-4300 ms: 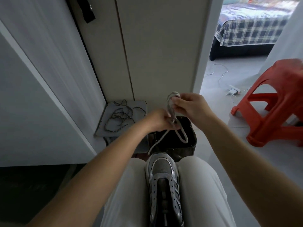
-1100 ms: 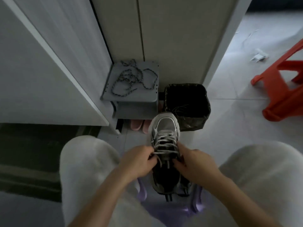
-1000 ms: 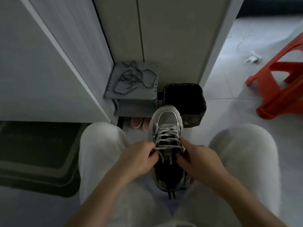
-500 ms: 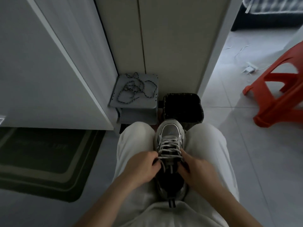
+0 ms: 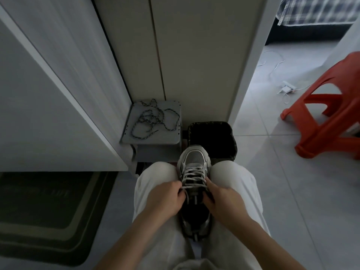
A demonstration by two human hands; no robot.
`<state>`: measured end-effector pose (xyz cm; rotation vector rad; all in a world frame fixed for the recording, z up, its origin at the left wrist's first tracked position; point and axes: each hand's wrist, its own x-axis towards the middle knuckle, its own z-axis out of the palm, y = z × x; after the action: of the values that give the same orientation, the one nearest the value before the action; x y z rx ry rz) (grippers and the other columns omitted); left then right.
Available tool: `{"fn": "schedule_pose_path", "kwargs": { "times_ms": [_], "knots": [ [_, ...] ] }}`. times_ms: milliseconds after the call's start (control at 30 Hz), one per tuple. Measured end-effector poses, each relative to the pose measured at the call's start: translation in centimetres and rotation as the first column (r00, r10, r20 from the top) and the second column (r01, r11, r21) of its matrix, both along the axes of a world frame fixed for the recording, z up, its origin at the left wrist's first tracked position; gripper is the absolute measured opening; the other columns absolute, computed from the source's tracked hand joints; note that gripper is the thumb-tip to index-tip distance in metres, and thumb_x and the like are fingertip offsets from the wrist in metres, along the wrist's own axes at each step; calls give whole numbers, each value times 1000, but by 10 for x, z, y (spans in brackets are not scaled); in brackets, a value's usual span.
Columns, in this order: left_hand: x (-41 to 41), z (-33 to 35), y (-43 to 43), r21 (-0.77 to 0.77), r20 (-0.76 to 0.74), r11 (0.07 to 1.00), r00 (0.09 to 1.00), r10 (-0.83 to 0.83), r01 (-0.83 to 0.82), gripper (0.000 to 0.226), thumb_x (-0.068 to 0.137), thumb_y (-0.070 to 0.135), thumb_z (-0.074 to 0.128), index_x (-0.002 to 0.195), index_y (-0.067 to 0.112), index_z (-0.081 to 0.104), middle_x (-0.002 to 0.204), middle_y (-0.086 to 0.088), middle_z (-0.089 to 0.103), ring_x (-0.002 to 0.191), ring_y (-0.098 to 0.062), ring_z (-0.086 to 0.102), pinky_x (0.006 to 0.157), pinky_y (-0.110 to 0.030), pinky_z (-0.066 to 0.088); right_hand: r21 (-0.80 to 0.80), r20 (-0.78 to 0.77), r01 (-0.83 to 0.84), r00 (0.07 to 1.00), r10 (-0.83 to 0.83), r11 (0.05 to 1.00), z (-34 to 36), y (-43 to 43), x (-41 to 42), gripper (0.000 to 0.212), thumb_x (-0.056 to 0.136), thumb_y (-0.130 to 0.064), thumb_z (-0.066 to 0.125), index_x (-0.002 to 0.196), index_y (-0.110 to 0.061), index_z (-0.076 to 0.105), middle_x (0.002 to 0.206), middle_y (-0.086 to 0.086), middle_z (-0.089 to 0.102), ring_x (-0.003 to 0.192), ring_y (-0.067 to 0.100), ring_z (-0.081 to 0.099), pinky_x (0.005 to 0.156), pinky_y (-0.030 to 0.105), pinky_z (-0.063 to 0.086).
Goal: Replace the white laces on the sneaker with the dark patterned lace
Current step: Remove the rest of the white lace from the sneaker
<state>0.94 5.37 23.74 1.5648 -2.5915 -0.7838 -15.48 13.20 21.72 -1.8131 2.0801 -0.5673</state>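
One sneaker point(image 5: 194, 158) — left hand point(image 5: 167, 197), right hand point(image 5: 222, 199).

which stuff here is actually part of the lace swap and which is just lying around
Job in hand: sneaker; white laces; dark patterned lace; left hand; right hand.

Lying about: red stool; black bin; doormat; charger; grey stand under the lace.

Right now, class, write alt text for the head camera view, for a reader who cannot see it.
Seen from above, a person's left hand and right hand pinch the white laces of a grey sneaker wedged between their knees. The dark patterned lace lies tangled on a small grey stand ahead, beside a black bin.
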Motion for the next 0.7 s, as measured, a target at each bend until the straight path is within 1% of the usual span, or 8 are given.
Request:
{"fn": "schedule_pose_path", "kwargs": {
  "times_ms": [100, 233, 300, 367, 467, 533, 633, 700],
  "knots": [
    [2, 1, -1, 15, -42, 1000, 999, 7, -7, 22, 92, 32, 48, 78, 15, 53, 76, -5, 63, 73, -25, 59, 58, -29, 34, -27, 50, -8, 999, 9, 1000, 0, -1, -4, 52, 91, -37, 49, 142, -28, 39, 81, 3, 71, 73, 25, 64, 61, 34, 48],
    [0, 5, 3, -9, -30, 1000, 999, -26, 26, 23, 92, 34, 47, 76, 17, 51, 72, -1, 60, 71, -23, 58, 60, -31, 38, -45, 104, -28, 994, 32, 999, 7, 6, -9, 53, 90, -34, 52, 141, -33, 37, 77, 1, 70, 69, 22, 63, 59, 34, 49],
    [3, 6, 1, -7, -45, 1000, 999, -14, 13, 24, 91, 34, 47, 74, 18, 50, 66, 3, 55, 67, -20, 56, 57, -30, 37, -64, 111, -28, 993, 34, 998, 8, 6, -9, 53, 89, -34, 52, 141, -33, 37, 75, 1, 69, 67, 22, 63, 57, 34, 49],
    [6, 6, -1, 2, -38, 1000, 999, -15, 15, 25, 91, 35, 48, 72, 20, 48, 64, 5, 52, 64, -18, 54, 54, -28, 32, -49, 103, -32, 994, 37, 998, 10, 5, -8, 53, 90, -37, 50, 141, -35, 36, 76, 1, 69, 68, 21, 63, 59, 34, 49],
    [5, 6, -3, 14, -33, 1000, 999, -21, 22, 25, 90, 38, 48, 70, 23, 45, 62, 6, 50, 61, -15, 49, 49, -25, 27, -42, 100, -46, 994, 50, 998, 12, 5, -9, 52, 90, -40, 48, 141, -36, 36, 73, 0, 67, 67, 19, 62, 60, 32, 48],
    [4, 5, -3, 6, -38, 1000, 999, -18, 18, 25, 89, 38, 48, 71, 22, 46, 63, 6, 51, 60, -14, 48, 50, -25, 27, -50, 114, -41, 992, 47, 998, 13, 4, -11, 52, 89, -41, 50, 140, -36, 39, 69, -1, 65, 64, 17, 60, 59, 31, 47],
    [5, 4, 1, -15, -72, 1000, 997, -17, 16, 24, 89, 36, 49, 70, 22, 46, 58, 7, 47, 58, -12, 46, 48, -18, 23, -51, 141, -57, 988, 63, 997, 16, 4, -12, 51, 88, -35, 54, 138, -33, 43, 60, -9, 54, 54, 9, 50, 56, 28, 45],
    [6, 3, 5, -23, -89, 1000, 996, -8, 6, 24, 89, 36, 50, 69, 21, 45, 56, 7, 45, 57, -12, 46, 48, -18, 25, -34, 165, -91, 982, 95, 995, 16, 5, -15, 50, 88, -32, 55, 137, -31, 44, 60, -14, 47, 53, 4, 42, 54, 27, 44]
  ]
}}
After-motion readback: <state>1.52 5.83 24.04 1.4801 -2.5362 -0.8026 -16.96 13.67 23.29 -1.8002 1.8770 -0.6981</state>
